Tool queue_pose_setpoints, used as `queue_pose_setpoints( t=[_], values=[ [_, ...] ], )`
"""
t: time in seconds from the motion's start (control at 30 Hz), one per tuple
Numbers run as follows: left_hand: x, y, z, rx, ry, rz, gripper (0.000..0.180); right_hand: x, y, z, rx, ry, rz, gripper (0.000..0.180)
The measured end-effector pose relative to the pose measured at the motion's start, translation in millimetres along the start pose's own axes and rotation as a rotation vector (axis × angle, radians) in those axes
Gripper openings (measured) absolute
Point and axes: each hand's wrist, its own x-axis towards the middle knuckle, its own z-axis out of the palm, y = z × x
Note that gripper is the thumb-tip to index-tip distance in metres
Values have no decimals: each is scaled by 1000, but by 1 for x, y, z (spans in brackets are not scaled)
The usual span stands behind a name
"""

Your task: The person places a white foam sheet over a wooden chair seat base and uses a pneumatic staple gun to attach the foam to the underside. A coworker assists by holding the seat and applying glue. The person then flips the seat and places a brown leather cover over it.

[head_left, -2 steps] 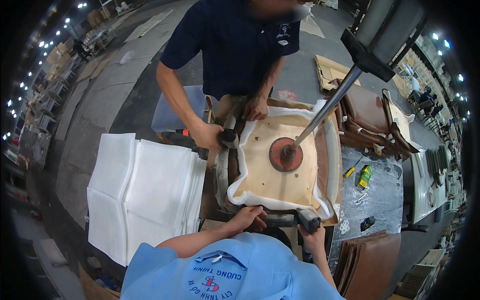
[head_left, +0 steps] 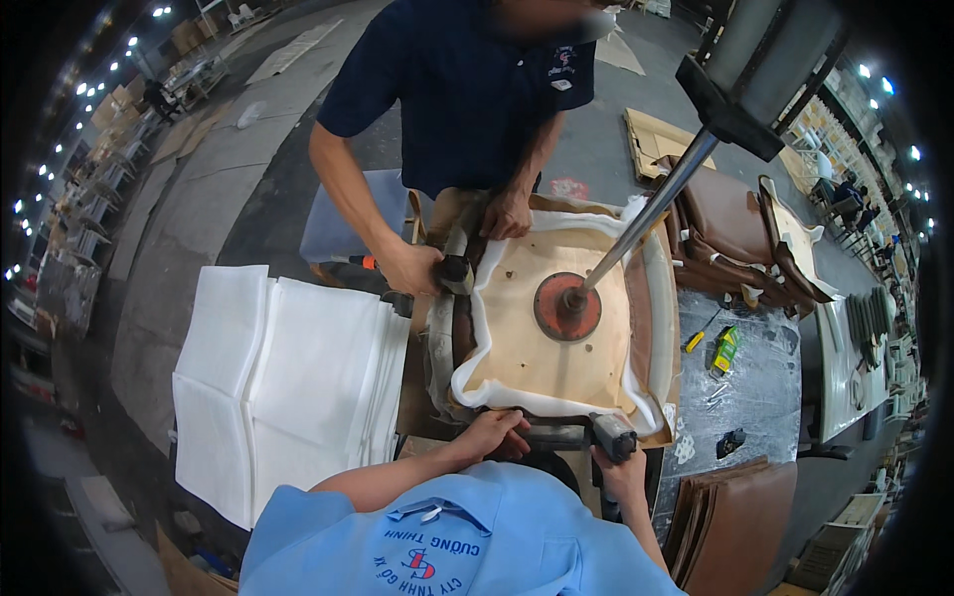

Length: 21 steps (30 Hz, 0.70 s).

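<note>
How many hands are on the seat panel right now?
4. The person's left hand presses the panel's near edge; right hand grips a staple gun there. A co-worker's two hands work the far-left corner.

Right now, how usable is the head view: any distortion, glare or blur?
Head view: fisheye bends edges, corners are black; ceiling lamps flare small; centre sharp on the seat board, left hand and right hand; rim soft.

I see a matt pale wooden seat board (head_left: 556, 343), soft white foam (head_left: 477, 392) edging it, and a glossy metal press rod (head_left: 646, 223).
</note>
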Motion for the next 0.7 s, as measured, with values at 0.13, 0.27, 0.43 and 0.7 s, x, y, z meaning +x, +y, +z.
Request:
queue_pose_setpoints(
  t=[0.13, 0.27, 0.43, 0.7],
  values=[
    [3, -1, 0, 3, -18, 13, 46, 0, -9, 3, 8, 33, -39, 75],
    [7, 2, -1, 29, -18, 11, 46, 2, -12, 3, -4, 58, -54, 75],
    [10, 3, -5, 85, -96, 41, 40, 6, -13, 4, 21, 65, -59, 75],
    [-20, 27, 11, 748, -79, 501, 34, 6, -6, 6, 17, 124, -49, 74]
  ],
)
